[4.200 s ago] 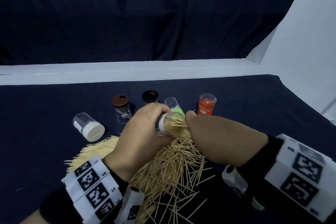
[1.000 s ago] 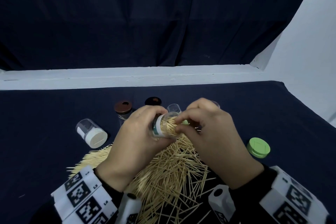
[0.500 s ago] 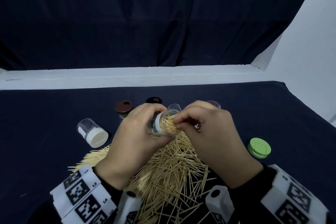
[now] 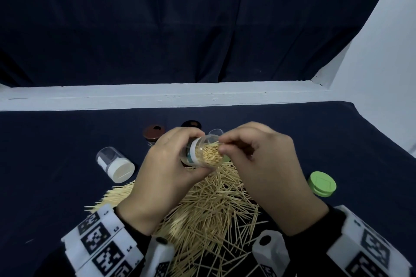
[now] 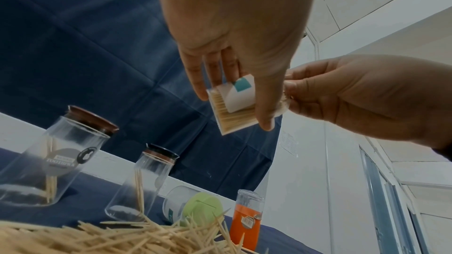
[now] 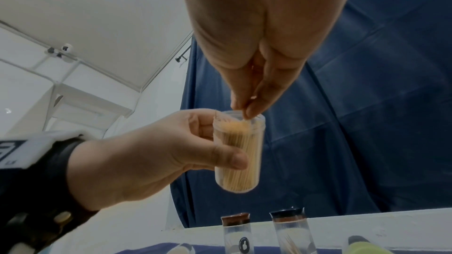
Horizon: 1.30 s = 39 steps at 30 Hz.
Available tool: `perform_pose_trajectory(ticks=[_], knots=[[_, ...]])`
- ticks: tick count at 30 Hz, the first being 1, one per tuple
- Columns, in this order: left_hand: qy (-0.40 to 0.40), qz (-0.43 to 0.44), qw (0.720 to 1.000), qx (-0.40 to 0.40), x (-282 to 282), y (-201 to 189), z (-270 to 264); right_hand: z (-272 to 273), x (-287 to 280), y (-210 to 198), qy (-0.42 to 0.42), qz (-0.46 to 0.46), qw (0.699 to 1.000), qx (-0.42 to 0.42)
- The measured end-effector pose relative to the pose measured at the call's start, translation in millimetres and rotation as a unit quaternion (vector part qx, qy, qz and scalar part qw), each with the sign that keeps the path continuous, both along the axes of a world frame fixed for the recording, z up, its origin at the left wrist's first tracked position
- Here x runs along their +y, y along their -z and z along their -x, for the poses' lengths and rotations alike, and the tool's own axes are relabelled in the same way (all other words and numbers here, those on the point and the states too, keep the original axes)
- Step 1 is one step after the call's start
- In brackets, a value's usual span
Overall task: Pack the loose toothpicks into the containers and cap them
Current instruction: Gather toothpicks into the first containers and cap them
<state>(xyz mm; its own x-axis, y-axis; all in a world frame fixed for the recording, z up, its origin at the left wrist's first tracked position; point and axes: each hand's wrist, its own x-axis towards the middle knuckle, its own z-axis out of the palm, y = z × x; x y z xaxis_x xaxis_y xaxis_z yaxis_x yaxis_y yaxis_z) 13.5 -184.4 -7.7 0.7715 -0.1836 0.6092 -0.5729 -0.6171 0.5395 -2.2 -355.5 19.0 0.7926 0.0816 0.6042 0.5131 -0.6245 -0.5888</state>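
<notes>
My left hand (image 4: 166, 171) grips the jar (image 6: 238, 152) (packed full); my right hand (image 4: 258, 164) fingertips (image 6: 252, 112) pinch toothpicks (image 4: 208, 153) at its mouth.

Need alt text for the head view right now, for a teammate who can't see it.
Left hand grips a clear container packed with toothpicks, tilted, while the right hand pinches at its open mouth. Loose toothpicks pile below; a green cap lies to the right.
</notes>
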Motion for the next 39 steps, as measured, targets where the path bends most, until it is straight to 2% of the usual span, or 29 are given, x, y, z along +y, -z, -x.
perform_pose_trajectory(ticks=[3,7,9,11,13,19,25,27,32,35,39], knots=[[-0.003,0.002,1.0,-0.012,-0.6,0.0,0.4,0.0,-1.0,-2.4,0.011,0.026,0.999,0.028],[0.001,0.012,1.0,-0.019,-3.0,-0.9,0.0,2.6,6.4,-3.6,-0.018,0.103,0.994,0.045],[0.004,0.011,1.0,-0.024,-4.0,-1.8,-0.7,5.5,11.3,-4.0,-0.039,0.141,0.989,0.024],[0.005,0.004,1.0,-0.027,-3.3,-1.9,-1.2,7.8,13.8,-1.7,-0.036,0.172,0.984,-0.033],[0.003,0.005,1.0,-0.025,-1.3,-1.3,-1.7,7.3,11.5,0.1,-0.029,0.165,0.984,-0.059],[-0.009,0.005,1.0,-0.027,-0.5,-1.9,-1.2,4.0,3.4,-8.7,0.002,0.094,0.995,-0.036],[-0.002,0.002,1.0,-0.021,-3.6,-1.9,-0.1,1.7,8.4,-7.3,-0.016,0.163,0.975,-0.147],[0.002,0.003,1.0,-0.015,-4.1,-0.6,0.1,0.7,7.1,-6.2,-0.025,0.171,0.972,-0.161],[0.006,-0.004,1.0,-0.018,-7.2,0.5,2.0,-1.5,-1.5,-8.9,-0.013,0.121,0.985,-0.121],[0.01,-0.013,1.0,-0.014,-8.5,-2.1,1.7,-0.6,-4.5,-11.8,-0.051,0.127,0.986,-0.094],[-0.007,-0.005,1.0,0.021,1.8,-0.5,1.3,1.3,-28.1,-16.5,-0.05,0.053,0.997,-0.021]])
